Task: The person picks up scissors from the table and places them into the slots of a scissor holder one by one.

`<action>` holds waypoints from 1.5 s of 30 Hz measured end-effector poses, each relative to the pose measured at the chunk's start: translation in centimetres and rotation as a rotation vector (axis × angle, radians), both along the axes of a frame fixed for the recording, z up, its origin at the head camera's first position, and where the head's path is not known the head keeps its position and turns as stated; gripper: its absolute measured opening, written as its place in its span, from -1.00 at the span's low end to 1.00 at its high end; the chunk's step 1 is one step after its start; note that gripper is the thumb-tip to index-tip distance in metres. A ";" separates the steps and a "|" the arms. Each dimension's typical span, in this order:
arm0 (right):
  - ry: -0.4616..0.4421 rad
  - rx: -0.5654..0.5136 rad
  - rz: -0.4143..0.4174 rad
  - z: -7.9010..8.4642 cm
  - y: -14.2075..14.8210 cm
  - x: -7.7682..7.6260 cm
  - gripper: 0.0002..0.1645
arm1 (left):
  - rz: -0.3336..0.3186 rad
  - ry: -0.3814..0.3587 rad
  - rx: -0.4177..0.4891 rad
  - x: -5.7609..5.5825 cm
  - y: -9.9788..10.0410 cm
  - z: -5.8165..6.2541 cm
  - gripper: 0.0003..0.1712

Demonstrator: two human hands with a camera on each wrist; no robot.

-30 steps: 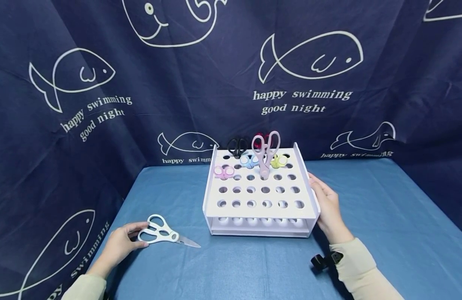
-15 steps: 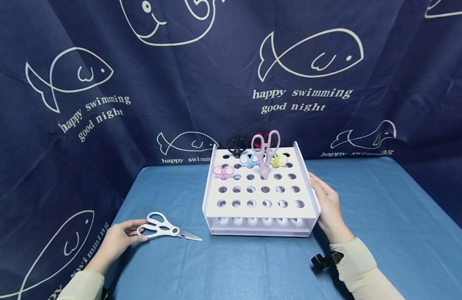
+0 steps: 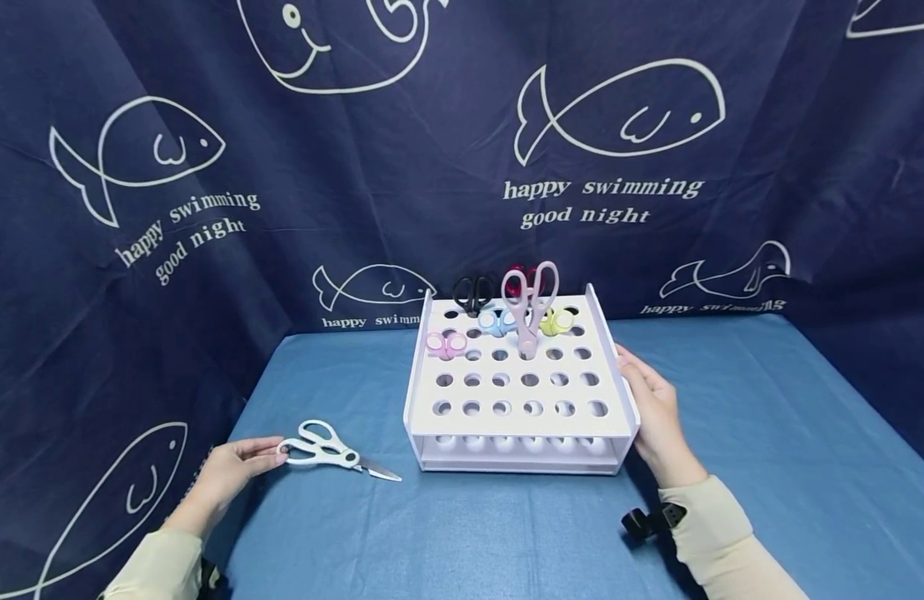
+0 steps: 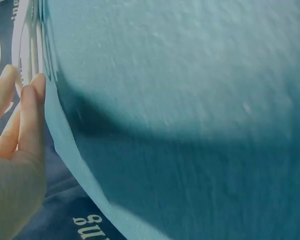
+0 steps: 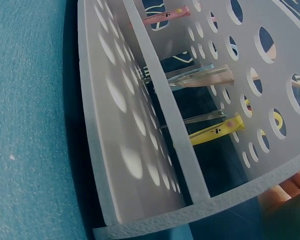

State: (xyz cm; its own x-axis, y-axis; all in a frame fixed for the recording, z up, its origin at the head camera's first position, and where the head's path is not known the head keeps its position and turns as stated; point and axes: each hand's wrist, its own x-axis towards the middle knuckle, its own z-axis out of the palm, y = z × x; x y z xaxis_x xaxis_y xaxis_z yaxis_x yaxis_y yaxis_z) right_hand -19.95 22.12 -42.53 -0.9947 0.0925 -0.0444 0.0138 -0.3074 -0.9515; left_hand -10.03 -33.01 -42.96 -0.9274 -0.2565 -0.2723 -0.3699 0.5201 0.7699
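Observation:
In the head view, my left hand [image 3: 225, 473] pinches white-handled scissors [image 3: 347, 458] by one finger loop, their blades pointing right over the table. The left wrist view has the thumb and fingertips of that hand [image 4: 27, 140] at the handle end of the scissors [image 4: 32, 45]. My right hand [image 3: 655, 408] holds the right side panel of a white rack [image 3: 517, 423] full of round holes. From the right wrist, its curled fingers [image 5: 292, 187] show behind the rack's edge [image 5: 172, 125]. Large mauve scissors [image 3: 527, 333] stand upright in the rack.
Black scissors [image 3: 472, 309], red scissors [image 3: 514, 287], blue scissors [image 3: 499, 325], yellow scissors [image 3: 555, 323] and small pink scissors [image 3: 447, 347] also stand in the rack's rear holes. A blue cloth [image 3: 462, 533] covers the table. A dark fish-print curtain [image 3: 402, 183] hangs behind and at the sides.
My left hand has shifted slightly up and left, its fingers drawn closer together at the loop's end. The scissors have turned a little and moved up in view. The right hand and rack stay put.

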 end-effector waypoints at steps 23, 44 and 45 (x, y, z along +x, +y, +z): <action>-0.010 -0.013 0.007 0.1 -0.1 0.2 -0.31 | 0.062 0.117 0.362 -2.5 2.0 3.5 -0.33; -0.009 -0.017 -0.004 0.1 -0.1 0.1 -0.31 | 0.026 0.166 0.414 -4.7 4.7 8.3 -0.50; -0.010 -0.020 -0.001 0.1 -0.1 0.1 -0.31 | 0.022 0.164 0.399 -4.8 4.8 8.6 -0.50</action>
